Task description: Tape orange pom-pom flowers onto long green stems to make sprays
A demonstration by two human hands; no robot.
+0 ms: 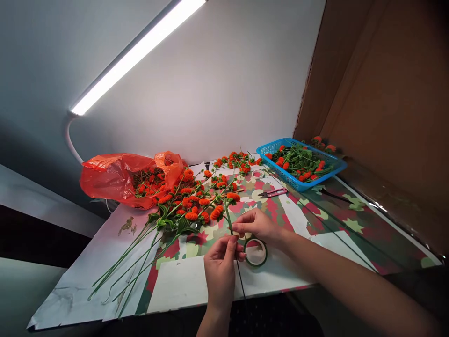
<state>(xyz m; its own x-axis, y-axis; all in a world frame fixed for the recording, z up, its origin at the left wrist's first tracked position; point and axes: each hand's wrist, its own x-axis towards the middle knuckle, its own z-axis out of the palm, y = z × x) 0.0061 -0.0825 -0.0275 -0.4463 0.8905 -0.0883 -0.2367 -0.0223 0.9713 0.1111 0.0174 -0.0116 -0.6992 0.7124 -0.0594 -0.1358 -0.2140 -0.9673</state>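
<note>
Upright in front of me is an artificial flower stem with orange pompom-like heads at its top and a dark lower end hanging past the table edge. My left hand pinches it low down between thumb and fingers. Just above, my right hand has its fingertips closed on the same stem. A roll of green floral tape sits beside my left fingertips, below the right hand; whether a strip runs from it to the stem is unclear. Finished-looking orange flower sprays with long green stems lie to the left.
A red plastic bag full of orange flowers lies at the back left. At the back right, a blue basket holds flowers and leaves. Pink-handled thread snips and a white tape roll lie mid-table. A lit lamp hangs above.
</note>
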